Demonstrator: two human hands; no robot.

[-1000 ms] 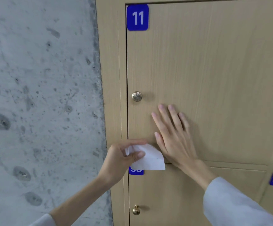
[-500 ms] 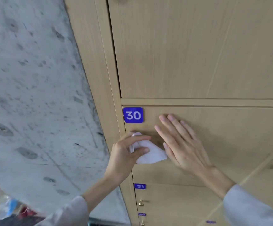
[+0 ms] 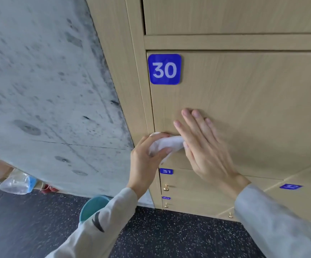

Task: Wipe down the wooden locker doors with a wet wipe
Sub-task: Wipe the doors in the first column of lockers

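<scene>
I see my left hand (image 3: 147, 161) with its fingers and thumb curled around a crumpled white wet wipe (image 3: 166, 146), pinching it against the left edge of the wooden locker door (image 3: 253, 108) marked with a blue plate reading 30 (image 3: 164, 69). The wipe bulges out between my left thumb and forefinger and its free end touches the thumb side of my right hand (image 3: 205, 151). That right hand lies flat on the same door, fingers straight and together, holding nothing, fingertips pointing up toward the number plate, which sits well above them. Below my left fingers is the smaller plate 31 (image 3: 166, 171) with a brass knob (image 3: 166, 187) under it. Beneath my left sleeve I see a teal bucket (image 3: 93, 207) on the speckled dark floor (image 3: 169, 235). Left of my left hand rises a grey concrete wall (image 3: 39, 90), with a clear plastic bag (image 3: 17, 183) at its foot.
</scene>
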